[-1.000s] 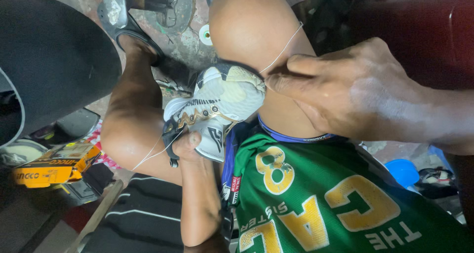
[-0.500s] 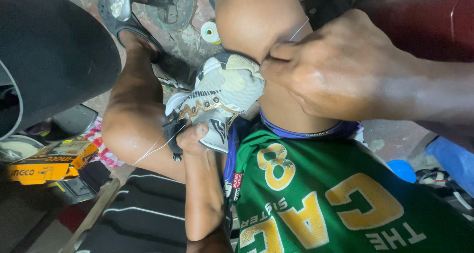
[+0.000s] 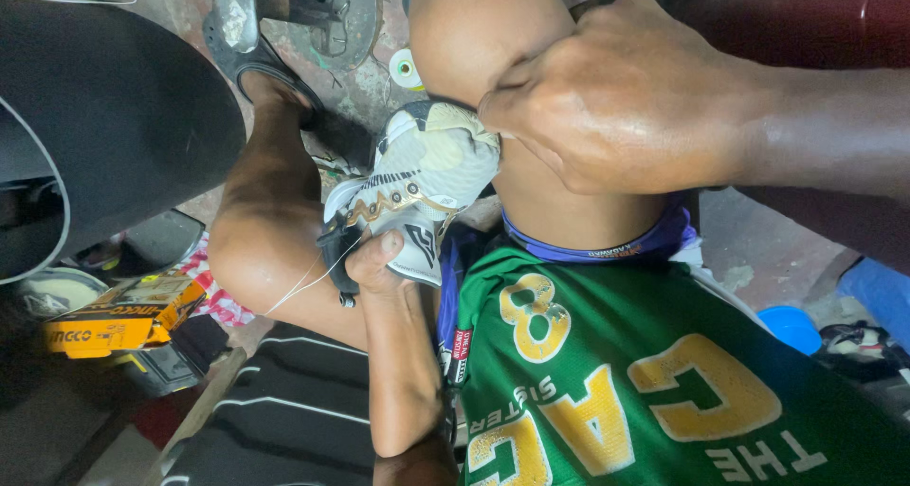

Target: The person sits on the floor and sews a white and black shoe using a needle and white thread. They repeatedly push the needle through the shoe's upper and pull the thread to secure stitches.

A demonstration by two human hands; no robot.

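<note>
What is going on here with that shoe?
A seated person holds a grey and white sneaker between the knees. The left hand steadies its heel end, with a thin thread trailing across the leg. The right hand, closed in a fist, is pressed against the toe end.

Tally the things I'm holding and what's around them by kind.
Hands: 2, left hand, right hand
Shoes: 1, shoe
Threads: 1, thread
Spools: 1, spool
Boxes: 1, yellow box
Sandals: 1, sandal
Total: 7
</note>
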